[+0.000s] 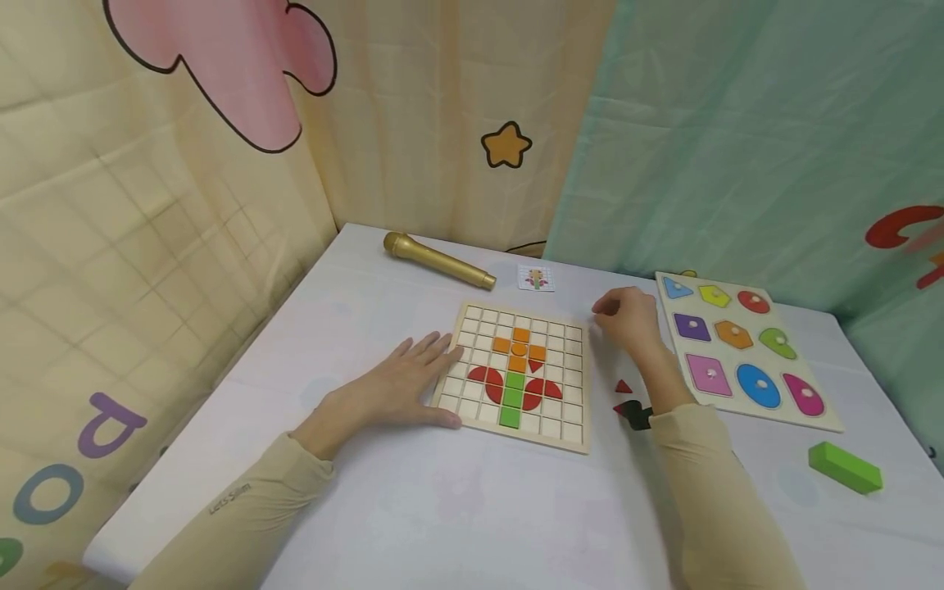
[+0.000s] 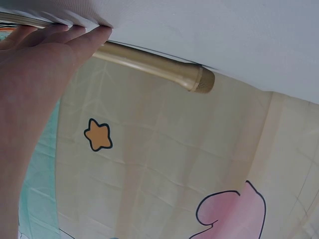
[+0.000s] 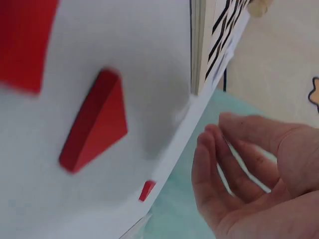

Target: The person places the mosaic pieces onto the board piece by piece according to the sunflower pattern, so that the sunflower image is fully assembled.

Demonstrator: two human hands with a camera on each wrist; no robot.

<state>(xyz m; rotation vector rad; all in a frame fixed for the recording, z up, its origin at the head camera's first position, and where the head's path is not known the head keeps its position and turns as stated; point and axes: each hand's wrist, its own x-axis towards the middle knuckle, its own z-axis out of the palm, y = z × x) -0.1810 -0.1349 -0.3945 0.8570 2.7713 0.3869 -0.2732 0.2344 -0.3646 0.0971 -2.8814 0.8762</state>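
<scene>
My left hand (image 1: 401, 381) rests with straight fingers at the left edge of a square wooden grid board (image 1: 564, 430). On the board lie orange tiles (image 1: 521, 335), green tiles (image 1: 510, 417) and red rounded pieces (image 1: 551, 389) in a flower pattern. A small red triangle (image 1: 536, 366) sits just below the orange tiles. Off the board's upper right corner, my right hand (image 1: 630, 318) is raised with loosely curled fingers. In the right wrist view its thumb and fingertips come close together, and no piece shows between them. Red triangle pieces (image 3: 102, 122) lie on the table below this hand.
A gold microphone (image 1: 440, 260) and a small picture card (image 1: 536, 279) lie behind the board. To the right are a knobbed shape puzzle (image 1: 737, 344) and a green block (image 1: 845, 467). A black object (image 1: 634, 415) shows beside the right sleeve. Curtains stand behind the table.
</scene>
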